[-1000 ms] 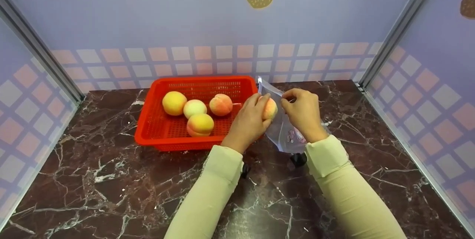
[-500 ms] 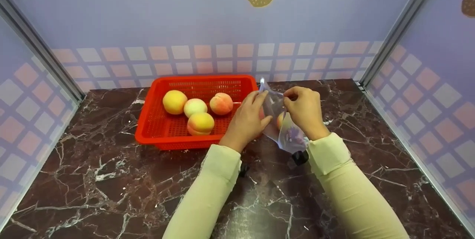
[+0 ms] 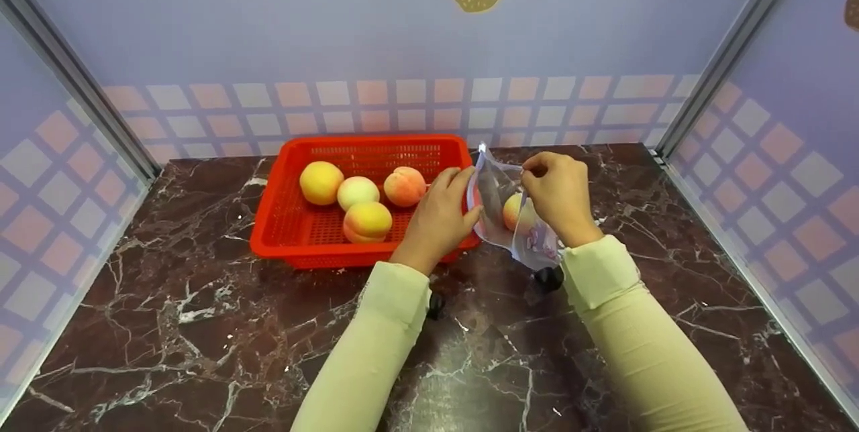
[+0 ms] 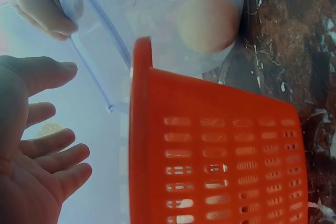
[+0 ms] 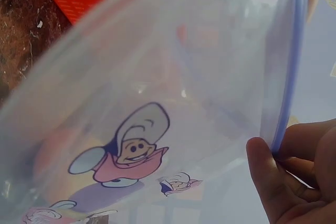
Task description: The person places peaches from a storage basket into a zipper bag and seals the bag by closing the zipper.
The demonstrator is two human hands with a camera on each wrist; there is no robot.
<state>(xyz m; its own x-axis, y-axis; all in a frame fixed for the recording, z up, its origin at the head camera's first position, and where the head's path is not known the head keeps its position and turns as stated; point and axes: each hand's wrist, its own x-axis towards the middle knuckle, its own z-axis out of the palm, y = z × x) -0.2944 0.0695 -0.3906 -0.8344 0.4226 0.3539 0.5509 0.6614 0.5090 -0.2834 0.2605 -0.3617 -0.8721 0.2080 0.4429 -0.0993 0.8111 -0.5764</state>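
My right hand (image 3: 560, 194) pinches the rim of a clear zip bag (image 5: 220, 93) between thumb and finger, holding its mouth apart. Cartoon figures are printed on the bag's side. One peach (image 4: 209, 22) lies low inside the bag, seen through the plastic. My left hand (image 4: 39, 145) holds nothing; its fingers are spread and relaxed, close beside the bag's mouth and over the right rim of the red basket (image 4: 220, 150). In the head view the left hand (image 3: 436, 217) covers part of that rim.
Several peaches sit in the basket, among them a yellow one (image 3: 321, 183), a pale one (image 3: 358, 194) and a pinkish one (image 3: 405, 186). A dark marbled tabletop (image 3: 201, 325) lies beneath, with a patterned panel (image 3: 376, 29) behind it and more panels on both sides.
The left hand has let go of the peach, which dropped into the bag, and has drawn back slightly left. The right hand keeps its pinch on the bag, whose mouth now gapes wider.
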